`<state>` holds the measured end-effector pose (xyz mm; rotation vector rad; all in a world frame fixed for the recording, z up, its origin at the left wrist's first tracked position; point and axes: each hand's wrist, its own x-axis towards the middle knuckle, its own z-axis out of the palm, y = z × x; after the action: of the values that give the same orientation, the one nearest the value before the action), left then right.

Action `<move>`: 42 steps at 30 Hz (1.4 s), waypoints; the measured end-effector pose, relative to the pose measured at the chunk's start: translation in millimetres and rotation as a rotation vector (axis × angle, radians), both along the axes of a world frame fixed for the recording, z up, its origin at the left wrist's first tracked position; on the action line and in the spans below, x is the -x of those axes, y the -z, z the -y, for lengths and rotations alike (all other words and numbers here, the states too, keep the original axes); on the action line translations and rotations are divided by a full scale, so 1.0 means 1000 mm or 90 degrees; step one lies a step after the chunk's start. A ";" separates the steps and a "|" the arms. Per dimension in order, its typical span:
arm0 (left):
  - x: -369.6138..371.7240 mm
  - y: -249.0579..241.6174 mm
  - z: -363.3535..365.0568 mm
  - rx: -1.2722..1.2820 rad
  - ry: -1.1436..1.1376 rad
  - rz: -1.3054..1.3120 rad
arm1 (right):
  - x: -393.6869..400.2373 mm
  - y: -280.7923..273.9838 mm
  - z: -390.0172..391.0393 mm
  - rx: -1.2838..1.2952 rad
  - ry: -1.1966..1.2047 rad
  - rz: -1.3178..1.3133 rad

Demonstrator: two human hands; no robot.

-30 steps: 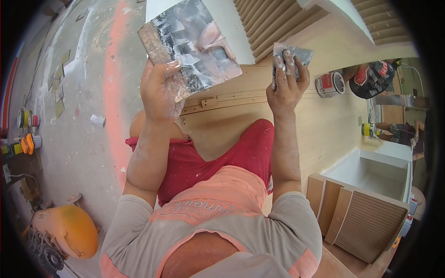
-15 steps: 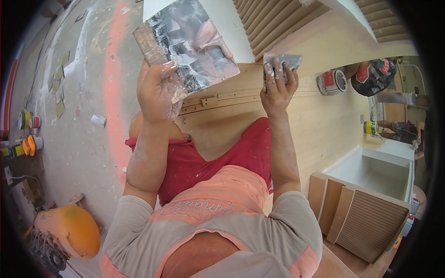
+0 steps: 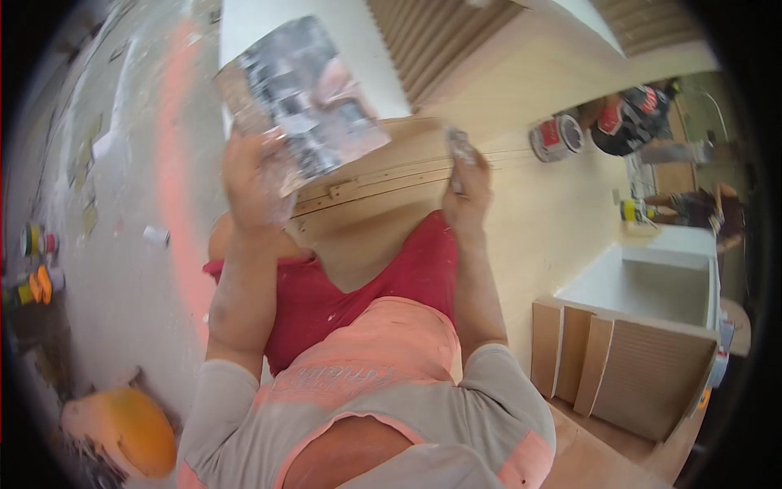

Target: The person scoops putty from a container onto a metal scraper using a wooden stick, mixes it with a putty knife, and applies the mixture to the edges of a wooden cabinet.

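My left hand (image 3: 251, 175) is closed around the edge of a flat metal putty board (image 3: 285, 73), near its wooden strip (image 3: 243, 99). Pinkish putty (image 3: 334, 81) lies on the board's upper face, and grey smears cover the rest. To the right, my right hand (image 3: 468, 196) grips a thin metal scraper (image 3: 457, 186), turned nearly edge-on and blurred by motion. White residue coats the fingers. The two tools are apart, the scraper to the right of the board.
A pale wooden panel (image 3: 521, 236) runs ahead and to the right. Beyond stand a putty bucket (image 3: 557, 137) and a person in dark clothing (image 3: 631, 122). An open cabinet box (image 3: 643, 359) is at lower right. An orange tank (image 3: 126, 428) sits on the floor at left.
The view has shifted, so most things appear further left. My right hand has rotated, turning the scraper from face-on to nearly edge-on. My left hand still holds the board.
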<state>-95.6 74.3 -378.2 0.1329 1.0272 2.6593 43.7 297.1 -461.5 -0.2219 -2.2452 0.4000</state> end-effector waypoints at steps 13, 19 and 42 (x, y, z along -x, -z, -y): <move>-0.013 0.000 0.000 0.176 0.049 -0.285 | 0.014 -0.140 0.075 -0.152 -0.176 0.159; -0.006 -0.005 0.007 0.099 -0.058 -0.269 | -0.007 -0.086 0.041 -0.039 -0.179 0.195; 0.004 0.001 0.013 0.041 0.011 -0.160 | 0.030 0.017 0.000 -0.215 0.056 0.023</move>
<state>-99.4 61.4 -379.3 0.4708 1.1784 2.6379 13.5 297.3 -478.6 -0.1503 -2.2880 -0.0321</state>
